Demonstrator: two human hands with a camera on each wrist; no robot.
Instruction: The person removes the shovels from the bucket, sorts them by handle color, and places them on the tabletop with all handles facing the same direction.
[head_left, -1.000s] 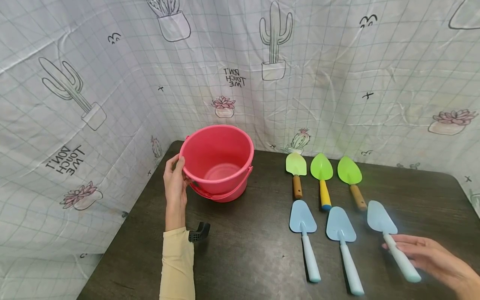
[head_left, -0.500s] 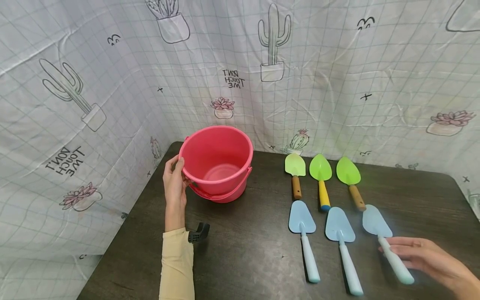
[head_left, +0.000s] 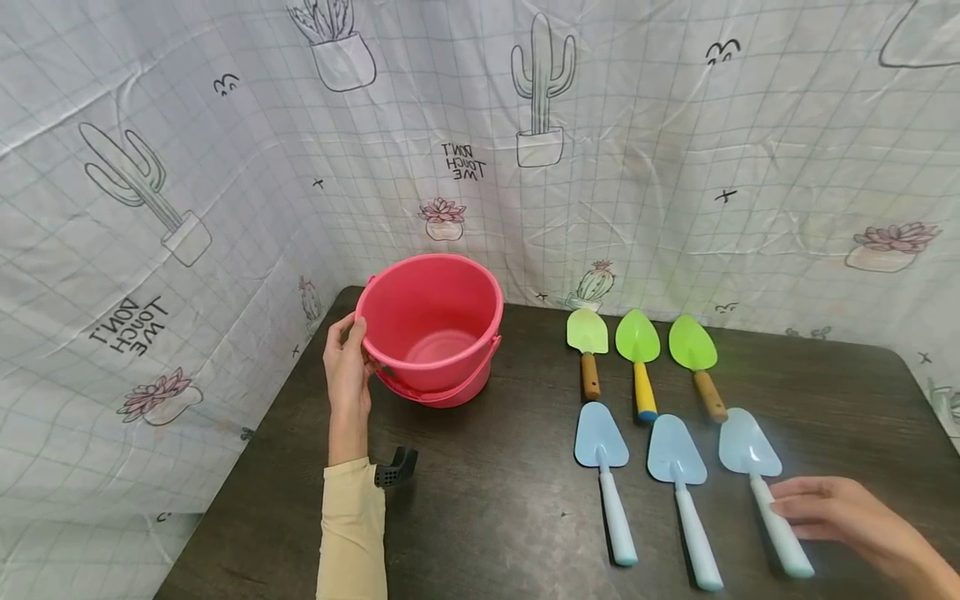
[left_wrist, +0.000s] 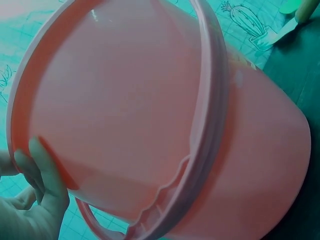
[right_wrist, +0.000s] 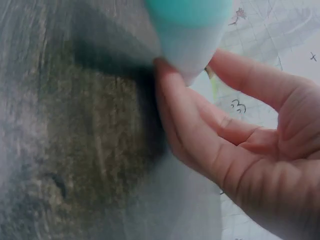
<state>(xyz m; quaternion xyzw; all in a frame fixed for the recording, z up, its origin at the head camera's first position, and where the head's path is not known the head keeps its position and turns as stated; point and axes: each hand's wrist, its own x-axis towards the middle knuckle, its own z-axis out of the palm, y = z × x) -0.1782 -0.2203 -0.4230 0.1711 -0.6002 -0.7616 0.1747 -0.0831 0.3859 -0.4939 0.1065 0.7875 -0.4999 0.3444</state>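
Note:
My left hand (head_left: 347, 367) pinches the left rim of a pink bucket (head_left: 431, 287), thumb over the edge. The bucket stands upright, its handle hanging down in front; in the left wrist view the pink wall (left_wrist: 120, 100) fills most of the picture. On the right, my right hand (head_left: 840, 512) holds a blue trowel (head_left: 750, 443) by its pale handle, thumb on one side and fingers on the other. That trowel lies at the right end of a row with a middle blue trowel (head_left: 677, 450) and a left blue trowel (head_left: 602, 437).
Behind the blue row lie a pale green trowel (head_left: 587, 332) with a brown handle, a green trowel (head_left: 637, 337) with a yellow handle and another green trowel (head_left: 693, 343). A cactus-print cloth (head_left: 637, 167) hangs behind the dark table (head_left: 480, 500).
My right hand has brought the right blue trowel a little leftward and down onto the table beside the other blue ones. My left hand stays on the bucket rim.

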